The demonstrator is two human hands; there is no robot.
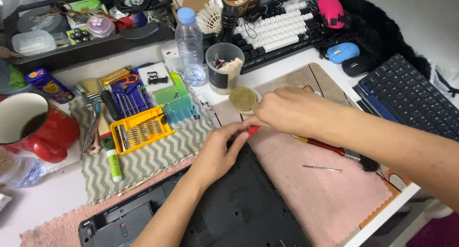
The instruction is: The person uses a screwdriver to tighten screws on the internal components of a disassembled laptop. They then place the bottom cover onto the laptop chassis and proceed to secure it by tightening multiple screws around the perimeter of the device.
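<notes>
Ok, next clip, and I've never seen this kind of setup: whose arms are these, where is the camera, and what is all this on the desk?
There is no machine here. One picture, from a camera worn on a person's head, looks down at their own two bare hands. The left hand and right hand meet on a small red-handled tool, seemingly a screwdriver, over an upturned black laptop lying on a pink cloth. A loose metal bit and a red-handled brush lie on that cloth. To the left sit a yellow tray of screwdriver bits on a zigzag towel, a red mug and a water bottle. Keyboards line the back and right.
</notes>
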